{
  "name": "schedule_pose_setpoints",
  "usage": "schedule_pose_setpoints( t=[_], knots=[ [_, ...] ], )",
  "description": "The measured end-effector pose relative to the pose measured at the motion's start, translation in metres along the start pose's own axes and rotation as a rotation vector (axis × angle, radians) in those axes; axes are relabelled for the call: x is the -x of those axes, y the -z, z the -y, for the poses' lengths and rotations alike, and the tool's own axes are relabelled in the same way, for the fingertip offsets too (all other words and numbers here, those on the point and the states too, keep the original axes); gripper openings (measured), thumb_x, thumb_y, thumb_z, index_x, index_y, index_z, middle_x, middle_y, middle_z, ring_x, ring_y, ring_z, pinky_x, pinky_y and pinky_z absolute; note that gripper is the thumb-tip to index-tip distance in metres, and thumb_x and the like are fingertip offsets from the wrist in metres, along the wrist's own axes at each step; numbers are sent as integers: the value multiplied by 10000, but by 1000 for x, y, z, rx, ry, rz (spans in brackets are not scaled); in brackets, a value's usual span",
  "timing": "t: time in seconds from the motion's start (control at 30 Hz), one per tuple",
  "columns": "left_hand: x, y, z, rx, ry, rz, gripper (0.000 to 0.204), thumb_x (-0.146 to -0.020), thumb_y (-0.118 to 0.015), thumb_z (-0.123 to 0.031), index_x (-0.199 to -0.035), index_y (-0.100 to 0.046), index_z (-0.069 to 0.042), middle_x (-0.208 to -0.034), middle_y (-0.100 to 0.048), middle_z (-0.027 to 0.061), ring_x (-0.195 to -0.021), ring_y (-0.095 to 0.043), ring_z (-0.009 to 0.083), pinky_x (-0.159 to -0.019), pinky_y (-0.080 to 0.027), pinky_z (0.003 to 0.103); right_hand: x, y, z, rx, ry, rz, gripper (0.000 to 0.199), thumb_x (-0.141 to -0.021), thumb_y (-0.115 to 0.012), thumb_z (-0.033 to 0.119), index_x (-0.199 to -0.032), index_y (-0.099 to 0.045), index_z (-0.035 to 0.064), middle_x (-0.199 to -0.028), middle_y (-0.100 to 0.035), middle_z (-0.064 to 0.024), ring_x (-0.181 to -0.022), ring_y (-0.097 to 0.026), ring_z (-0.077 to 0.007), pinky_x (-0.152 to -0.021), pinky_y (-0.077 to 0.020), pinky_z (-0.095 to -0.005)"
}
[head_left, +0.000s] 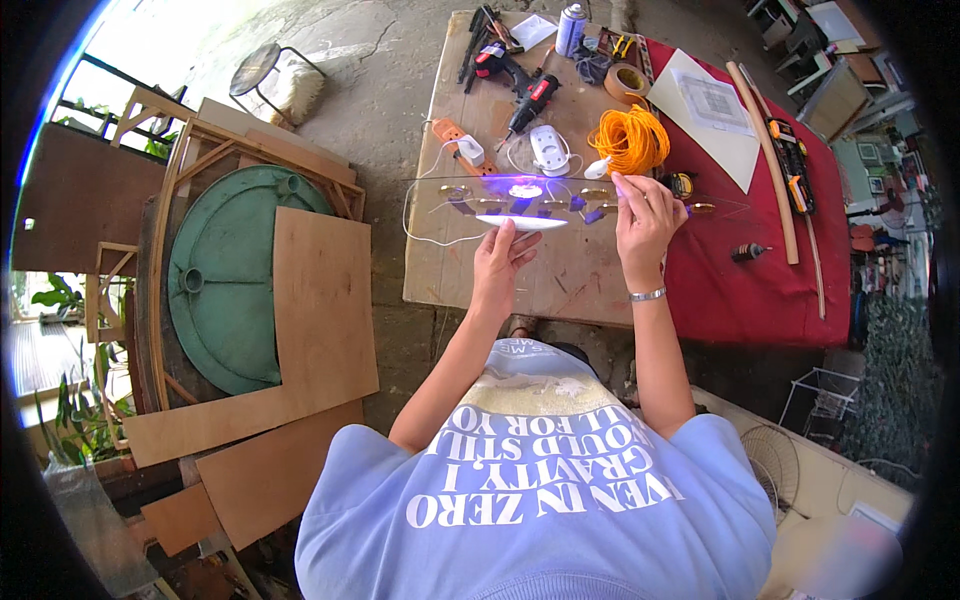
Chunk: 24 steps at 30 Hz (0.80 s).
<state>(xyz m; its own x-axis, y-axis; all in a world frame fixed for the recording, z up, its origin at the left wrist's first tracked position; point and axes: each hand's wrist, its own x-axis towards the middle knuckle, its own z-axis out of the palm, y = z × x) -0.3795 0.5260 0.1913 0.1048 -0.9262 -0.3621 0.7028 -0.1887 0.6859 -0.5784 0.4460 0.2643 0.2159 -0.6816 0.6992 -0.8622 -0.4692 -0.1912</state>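
Observation:
Above the near half of the table, my left hand (503, 262) is closed on the rim of a white oval lamp-like thing (520, 223), thumb on top. Just beyond it shines a bright purple-white light (524, 190). A row of small purple and gold-coloured pieces (577, 203) stretches from there toward my right hand (648, 222). That hand is raised with its fingertips pinched together. A thin dark line runs up to these fingers, but what they hold is too fine to make out. Close beyond the right hand lies a coil of orange cord (628, 140).
On the table (450, 270) are a cordless drill (533, 103), an orange power strip (463, 143), a white adapter (549, 150), a tape roll (626, 84) and a spray can (570, 30). A red cloth (740, 290) bears a wooden rod (770, 170). Plywood (320, 300) stands left.

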Motion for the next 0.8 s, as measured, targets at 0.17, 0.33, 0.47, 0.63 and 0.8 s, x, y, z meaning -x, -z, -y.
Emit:
schedule_pose_setpoints(
  t=[0.17,0.33,0.47,0.63,0.8],
  knots=[
    [3,5,5,3,36,18,524,-975,-613,-446,-1237,-534,1,-1153,-647,87,-1076,-659,205,-845,-493,309,6,-7,-1,12,11,-47,219,-856,-707,111,-1056,-740,193,-1007,-671,54,-987,-612,-154,-867,-351,-358],
    [1,7,7,11,34,29,538,-963,-630,-455,-1235,-536,0,-1163,-635,88,-1085,-654,208,-821,-485,305,11,-12,0,70,-10,-59,233,-875,-703,136,-1089,-748,218,-1014,-682,74,-987,-616,-134,-886,-359,-327],
    [3,5,7,33,55,36,554,-952,-641,-470,-1232,-540,-3,-1169,-632,94,-1086,-650,208,-826,-488,304,16,-10,1,86,-16,-51,228,-878,-703,150,-1089,-752,221,-1028,-680,78,-988,-610,-127,-878,-353,-319],
    [1,5,5,45,32,26,576,-949,-644,-472,-1238,-527,13,-1172,-631,106,-1083,-650,212,-834,-493,307,13,-12,3,47,6,-92,236,-854,-713,132,-1071,-752,217,-1005,-673,75,-971,-608,-136,-858,-353,-338],
    [2,7,2,45,14,27,623,-947,-642,-480,-1277,-496,29,-1185,-617,110,-1093,-650,218,-856,-486,313,17,-12,2,56,12,-99,254,-835,-723,115,-1067,-748,216,-994,-671,73,-966,-609,-137,-853,-352,-344]
  ],
)
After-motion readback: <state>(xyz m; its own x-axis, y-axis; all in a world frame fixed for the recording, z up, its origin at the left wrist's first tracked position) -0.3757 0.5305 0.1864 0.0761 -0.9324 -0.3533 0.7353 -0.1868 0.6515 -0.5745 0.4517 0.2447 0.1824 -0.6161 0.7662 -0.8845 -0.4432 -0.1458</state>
